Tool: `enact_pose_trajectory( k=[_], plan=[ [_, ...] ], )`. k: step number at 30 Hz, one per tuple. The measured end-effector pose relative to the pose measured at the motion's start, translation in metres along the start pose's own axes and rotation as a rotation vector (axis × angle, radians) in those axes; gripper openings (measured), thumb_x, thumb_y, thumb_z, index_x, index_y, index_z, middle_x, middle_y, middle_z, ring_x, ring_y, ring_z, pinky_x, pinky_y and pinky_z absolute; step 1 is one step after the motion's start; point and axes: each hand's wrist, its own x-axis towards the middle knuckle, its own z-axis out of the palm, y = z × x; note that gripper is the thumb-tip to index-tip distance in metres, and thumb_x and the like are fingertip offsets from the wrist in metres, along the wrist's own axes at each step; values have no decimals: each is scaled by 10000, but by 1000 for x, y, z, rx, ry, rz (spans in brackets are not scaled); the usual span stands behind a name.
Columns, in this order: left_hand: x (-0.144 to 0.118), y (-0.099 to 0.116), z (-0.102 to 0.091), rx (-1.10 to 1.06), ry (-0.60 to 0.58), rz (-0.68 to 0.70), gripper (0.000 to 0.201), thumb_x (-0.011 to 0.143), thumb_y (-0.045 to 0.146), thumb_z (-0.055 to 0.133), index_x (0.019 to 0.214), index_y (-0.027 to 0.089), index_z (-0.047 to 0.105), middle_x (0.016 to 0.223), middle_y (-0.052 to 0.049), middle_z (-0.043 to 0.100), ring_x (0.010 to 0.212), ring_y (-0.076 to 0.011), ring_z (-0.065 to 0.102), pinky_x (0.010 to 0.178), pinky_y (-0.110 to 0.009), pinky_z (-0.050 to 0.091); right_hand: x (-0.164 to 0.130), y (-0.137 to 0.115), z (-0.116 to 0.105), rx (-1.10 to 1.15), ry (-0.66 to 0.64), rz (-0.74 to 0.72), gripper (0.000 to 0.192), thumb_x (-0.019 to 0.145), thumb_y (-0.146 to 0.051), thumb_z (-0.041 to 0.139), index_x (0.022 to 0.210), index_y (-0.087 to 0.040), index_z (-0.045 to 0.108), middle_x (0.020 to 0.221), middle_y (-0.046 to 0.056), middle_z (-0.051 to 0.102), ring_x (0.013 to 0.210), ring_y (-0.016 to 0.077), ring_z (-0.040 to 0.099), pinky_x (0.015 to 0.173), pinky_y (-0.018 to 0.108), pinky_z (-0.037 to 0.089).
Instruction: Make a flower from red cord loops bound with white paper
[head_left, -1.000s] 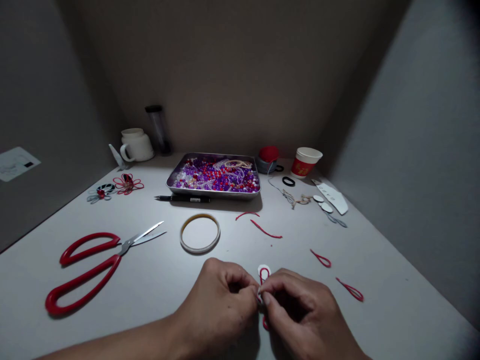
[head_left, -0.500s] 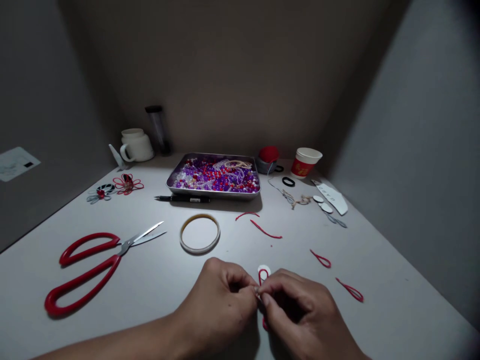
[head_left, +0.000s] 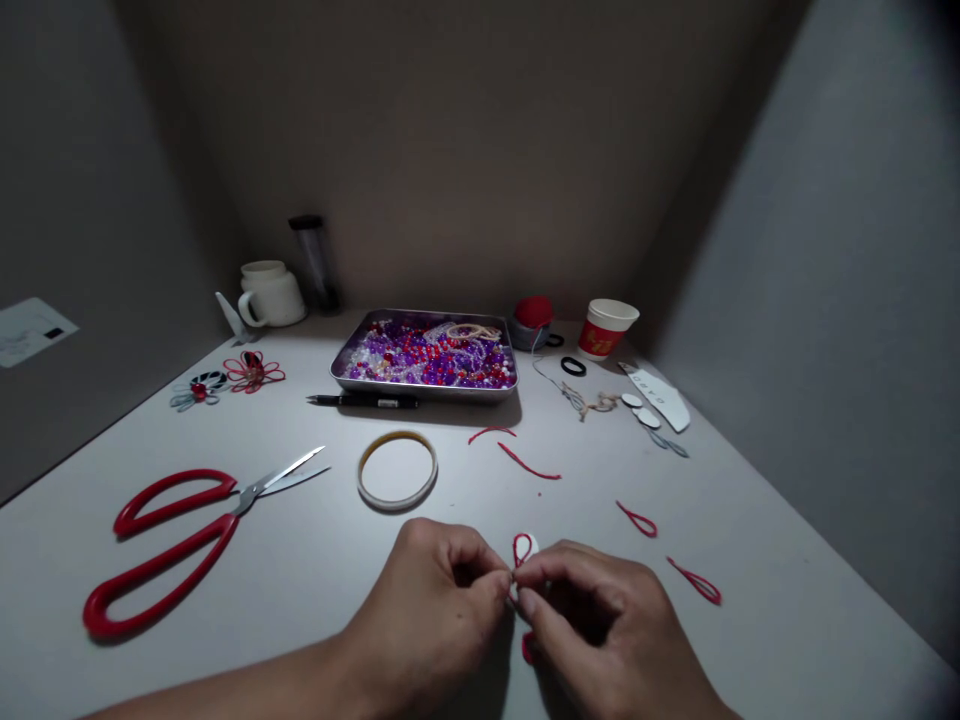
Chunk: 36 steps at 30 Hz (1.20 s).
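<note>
1. Now, both hands meet low at the near edge of the worktop (head_left: 315, 590), fingertips pressed together on one small thing.
2. The left hand (head_left: 435, 610) pinches the base of a red cord loop (head_left: 520, 548) with thumb and forefinger.
3. The right hand (head_left: 600, 630) pinches the same cord from the other side, its fingertips touching those of the left.
4. The loop pokes up just above the fingertips, over a small white oval piece (head_left: 531, 545); a red end shows below, between the hands.
5. Two more red loops (head_left: 637, 519) lie to the right, well apart from the hands.
6. To the left lie red-handled scissors (head_left: 180, 530), blades pointing towards a tape ring (head_left: 397, 470).
7. Further back sits a metal tray of beads (head_left: 427, 358) with a black pen (head_left: 364, 401) just in front.
</note>
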Motion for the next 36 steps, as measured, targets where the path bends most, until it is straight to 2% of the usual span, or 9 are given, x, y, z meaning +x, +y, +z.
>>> enact_pose_trajectory(
  k=[4,9,18,28,32,36],
  plan=[
    [2,4,-1,-6,10,-50,140,663,170,515,551,129,588,401,52,477,391,-71,405,449,-199,338,0,-2,0,36,-10,32,164,752,-213,536,702,-155,681,536,25,628,449,141,587,426,221,439],
    [1,6,-2,-133,-71,-111,135,665,193,524,542,138,533,383,58,455,342,-57,372,384,-185,291,0,-5,-2,53,-30,34,194,758,-214,533,688,-157,705,507,20,622,432,136,579,423,215,438],
    [0,9,-1,-163,-83,-175,143,630,193,536,514,121,574,403,32,495,372,-66,417,384,-180,304,1,-7,-5,37,-76,12,218,783,-229,527,747,-165,732,553,36,647,477,143,586,456,226,470],
    [0,-1,4,-159,-37,-116,96,626,178,524,543,134,546,403,43,490,357,-64,405,366,-177,295,1,-6,-3,-47,-57,-33,215,758,-196,506,742,-150,715,582,42,644,498,142,570,478,237,459],
    [2,-1,3,-216,-71,-156,96,632,185,528,548,138,531,395,43,484,354,-65,408,357,-171,299,1,-8,0,68,-54,54,220,761,-224,514,723,-156,720,531,27,618,467,128,551,435,209,436],
    [3,0,0,-192,-78,-142,138,660,214,524,551,131,543,406,29,498,360,-68,417,365,-172,302,2,-8,4,272,-72,272,234,768,-290,539,735,-141,718,448,-2,556,373,89,467,347,171,354]
  ],
)
